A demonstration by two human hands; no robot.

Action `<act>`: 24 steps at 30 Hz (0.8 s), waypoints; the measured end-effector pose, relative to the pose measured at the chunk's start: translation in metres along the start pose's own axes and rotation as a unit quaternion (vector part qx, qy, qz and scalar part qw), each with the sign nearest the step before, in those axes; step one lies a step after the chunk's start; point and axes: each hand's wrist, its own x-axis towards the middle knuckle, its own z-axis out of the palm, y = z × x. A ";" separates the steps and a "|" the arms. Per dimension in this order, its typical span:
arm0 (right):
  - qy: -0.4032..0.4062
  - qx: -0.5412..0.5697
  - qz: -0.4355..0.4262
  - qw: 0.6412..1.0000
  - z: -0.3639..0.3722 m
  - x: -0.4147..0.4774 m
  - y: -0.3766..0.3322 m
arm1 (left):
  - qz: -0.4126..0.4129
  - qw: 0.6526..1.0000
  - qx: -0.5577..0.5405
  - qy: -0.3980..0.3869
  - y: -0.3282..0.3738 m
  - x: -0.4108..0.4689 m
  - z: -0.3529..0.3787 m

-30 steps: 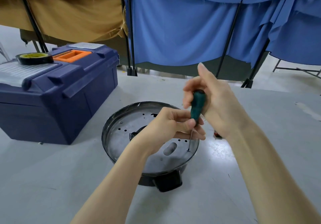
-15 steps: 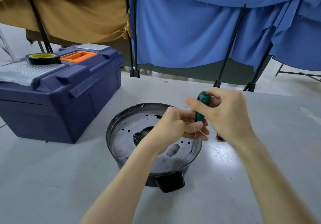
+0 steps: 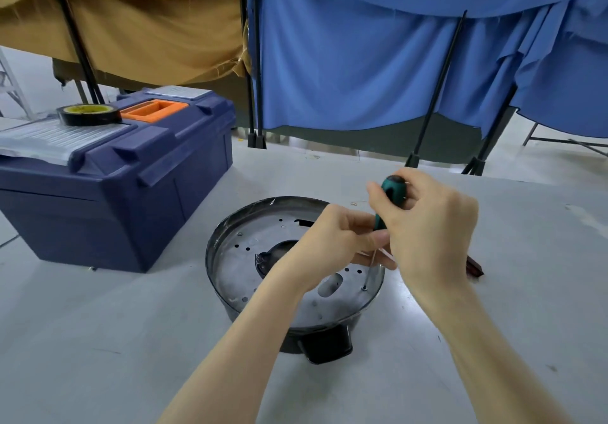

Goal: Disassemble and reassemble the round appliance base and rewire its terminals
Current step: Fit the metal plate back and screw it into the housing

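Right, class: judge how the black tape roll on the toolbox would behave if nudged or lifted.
Lying flat on the toolbox lid, the tape roll would probably slide rather than roll. Its hollow-looking centre suggests it is light and easy to lift. Stood on edge, it would likely roll off.

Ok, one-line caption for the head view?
Right hand grips the screwdriver, tip on a screw in the round appliance base; left hand pinches its shaft.

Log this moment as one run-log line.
left hand: pinches screwdriver shaft | right hand: grips handle | tip: on screw in round appliance base | nearby: toolbox, tape roll on lid
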 end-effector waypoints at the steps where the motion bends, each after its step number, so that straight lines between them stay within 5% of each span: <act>1: 0.017 -0.036 0.002 0.999 -0.002 0.001 0.000 | -0.012 1.000 0.003 -0.019 0.002 0.002 -0.001; 4: -0.143 0.062 0.039 0.987 -0.021 0.020 0.009 | -0.032 0.997 -0.025 -0.063 0.003 0.003 -0.008; 7: -0.343 0.226 0.054 0.910 -0.035 0.032 0.011 | -0.036 0.994 -0.060 -0.085 0.001 -0.001 -0.015; 11: -0.261 0.183 0.014 0.948 -0.023 0.027 0.007 | -0.011 0.997 -0.069 -0.034 0.001 -0.005 -0.013; 17: -0.058 -0.045 0.023 0.997 -0.004 0.009 -0.001 | 0.017 1.000 -0.011 0.015 0.001 -0.003 0.006; 19: -0.112 -0.037 0.042 0.992 -0.006 0.011 0.003 | -0.002 1.000 -0.023 -0.002 0.002 -0.002 0.000; 22: -0.285 0.184 0.057 0.939 -0.018 0.018 0.009 | -0.015 0.997 -0.058 -0.058 0.004 -0.005 -0.008; 24: -0.330 0.241 0.038 0.912 -0.020 0.017 0.012 | -0.013 0.994 -0.076 -0.073 0.003 -0.007 -0.010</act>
